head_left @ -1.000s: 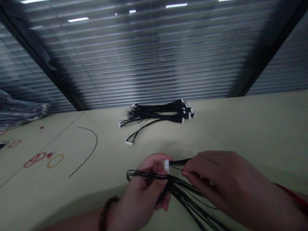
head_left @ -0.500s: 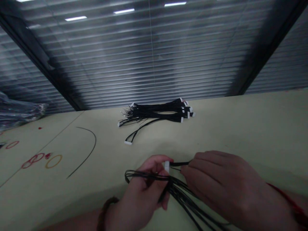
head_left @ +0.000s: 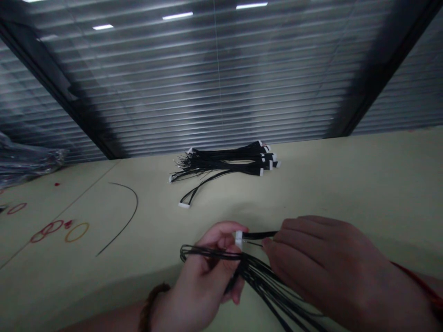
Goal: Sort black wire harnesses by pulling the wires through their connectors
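Observation:
My left hand [head_left: 207,272] is closed, pinching a white plug connector [head_left: 239,238] between thumb and fingers. A bundle of black wires [head_left: 266,288] passes over that thumb, looped at its left end and trailing down to the lower right. Black wires [head_left: 259,235] run from the connector's right side toward my right hand [head_left: 318,267]. Between the right thumb and fingers is a single thin black wire [head_left: 254,243], its tip close to the connector's side face. Whether the tip touches the connector I cannot tell. The right fingertips are partly hidden behind the hand.
Near the blinds [head_left: 166,92] lies a pile of black wire harnesses [head_left: 228,159] with white connectors. One loose black wire [head_left: 137,203] curves on the table [head_left: 346,184]. Red rubber bands [head_left: 44,232] and a yellow one [head_left: 76,232] lie left, with a plastic-wrapped bundle [head_left: 31,161] behind.
Both hands stay nearly in place. My right hand has shifted slightly to the right, and more of the thin wire's end shows beside the connector.

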Tool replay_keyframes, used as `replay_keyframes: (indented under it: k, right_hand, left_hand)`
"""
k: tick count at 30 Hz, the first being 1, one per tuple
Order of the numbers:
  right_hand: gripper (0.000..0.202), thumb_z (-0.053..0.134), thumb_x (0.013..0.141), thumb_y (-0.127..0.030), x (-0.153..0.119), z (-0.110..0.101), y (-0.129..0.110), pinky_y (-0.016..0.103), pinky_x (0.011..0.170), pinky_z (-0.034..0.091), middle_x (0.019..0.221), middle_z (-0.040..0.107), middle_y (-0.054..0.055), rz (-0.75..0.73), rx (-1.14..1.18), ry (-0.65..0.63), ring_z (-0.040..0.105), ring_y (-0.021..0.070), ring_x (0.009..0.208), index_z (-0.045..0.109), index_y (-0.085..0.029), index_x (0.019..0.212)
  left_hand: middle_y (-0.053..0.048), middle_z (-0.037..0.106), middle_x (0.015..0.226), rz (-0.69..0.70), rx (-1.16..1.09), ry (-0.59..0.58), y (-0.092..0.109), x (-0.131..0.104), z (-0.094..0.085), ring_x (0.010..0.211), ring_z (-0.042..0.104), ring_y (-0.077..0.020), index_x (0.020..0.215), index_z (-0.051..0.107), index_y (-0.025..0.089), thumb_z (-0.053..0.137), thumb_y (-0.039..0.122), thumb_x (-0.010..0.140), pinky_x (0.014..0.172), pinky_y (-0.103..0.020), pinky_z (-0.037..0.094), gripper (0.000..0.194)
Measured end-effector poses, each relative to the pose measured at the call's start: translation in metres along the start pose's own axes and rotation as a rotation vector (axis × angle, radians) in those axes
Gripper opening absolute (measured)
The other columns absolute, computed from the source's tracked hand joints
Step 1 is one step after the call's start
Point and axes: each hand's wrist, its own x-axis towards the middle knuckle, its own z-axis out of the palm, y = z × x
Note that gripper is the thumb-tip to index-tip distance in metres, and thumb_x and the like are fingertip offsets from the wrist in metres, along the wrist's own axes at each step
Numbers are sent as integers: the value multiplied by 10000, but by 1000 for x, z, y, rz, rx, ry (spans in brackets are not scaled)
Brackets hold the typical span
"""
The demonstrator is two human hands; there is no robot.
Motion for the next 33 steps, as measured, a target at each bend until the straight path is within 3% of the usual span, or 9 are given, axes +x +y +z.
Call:
replay_keyframes:
  k: [10,16,22,25,30,33]
  right_hand:
    - [229,404,922,-150,1,1,0,281,545,200,629,474,-19,-3,-13,14,331,124,560,451,-169,698]
    - [283,317,957,-174,0,1,-3,286,542,217,656,507,-6,-5,14,-35,351,132,566,469,-170,718]
    - [234,412,903,-116,0,8,-2,280,528,232,639,502,-9,21,27,-22,368,122,560,468,-169,683]
    - [193,449,878,-101,1,9,0,276,537,261,652,512,-15,31,-2,-42,402,123,572,491,-175,705]
    - [140,485,874,-193,3,-4,-3,289,624,354,720,560,4,133,-140,126,489,146,656,570,-184,764]
    - [155,499,820,-157,-3,-4,-12,271,511,331,619,545,-37,234,-21,9,485,119,522,562,-218,691]
  left_hand:
    - [86,462,570,33,24,-37,-2,1,-2,359,377,-1,965,543,203,641,354,802,342,-103,285,243]
    - [83,448,565,40,65,-25,0,0,0,373,386,-13,962,545,195,647,386,792,359,-124,313,275]
    - [77,428,534,37,166,-65,-2,-3,0,402,397,-34,994,554,173,573,425,837,376,-138,317,298]
    - [72,441,542,49,192,-36,-4,-3,-1,408,401,-34,996,553,173,560,397,852,377,-136,310,267]
    - [75,461,602,52,166,97,-4,0,1,374,388,-15,959,540,190,581,305,840,345,-126,299,170]
    - [68,470,650,54,179,118,-4,1,1,377,400,-12,983,537,196,569,293,843,348,-129,319,174]
